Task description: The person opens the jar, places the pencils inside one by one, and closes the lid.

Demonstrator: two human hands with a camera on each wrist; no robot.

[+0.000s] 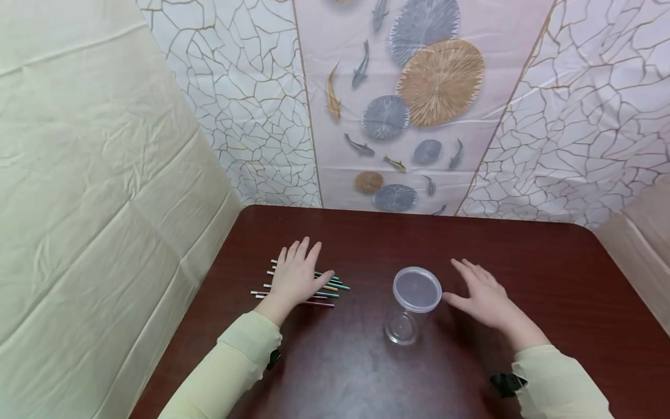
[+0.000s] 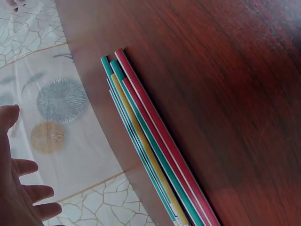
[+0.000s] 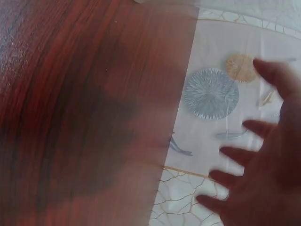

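Note:
Several slim pencil-like sticks (image 1: 327, 294) in green, yellow and red lie side by side on the table, with pale ends toward the left. My left hand (image 1: 295, 279) is spread over them, covering their middle. In the left wrist view that hand (image 2: 21, 176) appears apart from the sticks (image 2: 150, 141), holding nothing. A clear plastic cup (image 1: 417, 290) with a wide round top, apparently lidded, stands near the table's middle. Just right of it is my right hand (image 1: 484, 297), fingers extended, thumb close to the rim; whether they touch I cannot tell. The right wrist view shows this hand (image 3: 256, 146) holding nothing.
The dark red-brown wooden table (image 1: 356, 238) has rounded far corners. Behind it hangs a patterned cloth (image 1: 340, 169) with fish and round leaf shapes. A cream cloth (image 1: 104, 203) covers the left side, and another pale cloth (image 1: 638, 233) lines the right.

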